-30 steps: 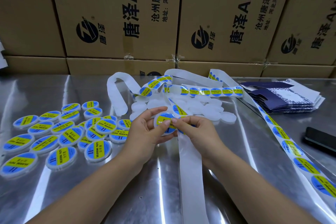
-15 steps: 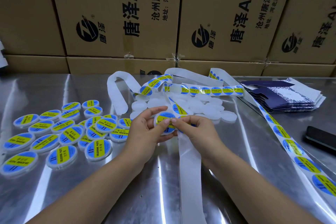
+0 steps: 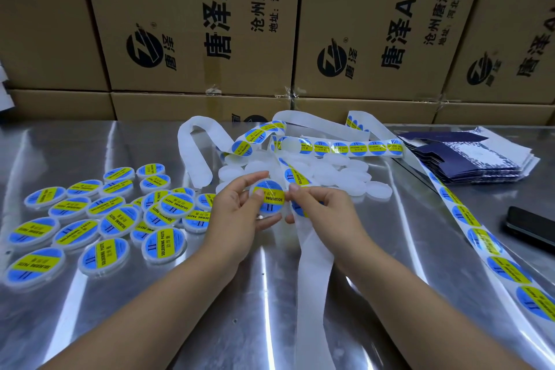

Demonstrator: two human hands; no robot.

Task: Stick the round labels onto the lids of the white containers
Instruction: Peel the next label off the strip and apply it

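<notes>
- The left hand holds a round white container just above the desk, near the middle. Its grip is narrow: the thumb lies on the lid and the fingers curl round the far and underside edges.
- A blue and yellow label covers the lid of that container, facing up.
- The right hand is just right of the container, its forefinger tip touching the container's right edge. Its curled grip holds the backing strip, which runs under the hand towards the near edge.
- Labelled containers lie in a loose heap on the left.
- Plain white containers sit just beyond the hands.
- A label strip trails along the right, past a phone.
</notes>
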